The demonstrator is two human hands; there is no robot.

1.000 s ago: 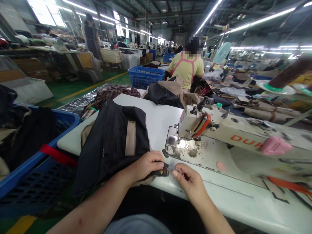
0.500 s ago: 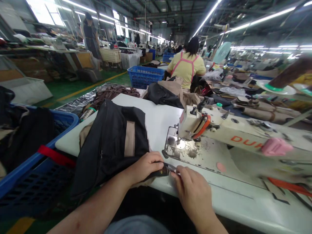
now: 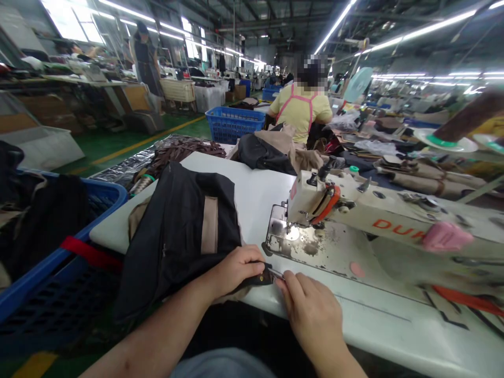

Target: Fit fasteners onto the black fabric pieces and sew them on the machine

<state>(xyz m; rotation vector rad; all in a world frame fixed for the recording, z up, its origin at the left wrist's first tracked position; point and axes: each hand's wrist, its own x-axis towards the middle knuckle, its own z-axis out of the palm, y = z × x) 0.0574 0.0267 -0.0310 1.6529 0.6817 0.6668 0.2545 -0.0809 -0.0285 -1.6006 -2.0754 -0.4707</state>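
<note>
My left hand [image 3: 240,266] is closed on the edge of a black fabric piece [image 3: 185,210], pinching it between thumb and fingers near the table's front edge. The piece is spread over the white table [image 3: 255,194] and has a beige strip [image 3: 209,224] on it. Past my left thumb a dark brown end [image 3: 266,275] with a small brass-coloured dot sticks out. My right hand [image 3: 309,307] is closed round a slim pointed metal tool [image 3: 276,273]. Its tip meets the brown end; the rest is hidden in my fingers.
A sewing machine [image 3: 315,202] stands just beyond my right hand, with a pink block [image 3: 447,239] on its arm. At left is a blue basket [image 3: 51,257] of dark fabric. Further off, a person in a yellow top [image 3: 300,110] sits near another blue basket [image 3: 235,125].
The metal tool has turned slightly and shows narrower at the brown end. My right fingers have shifted a little; my left hand and the fabric keep their place.
</note>
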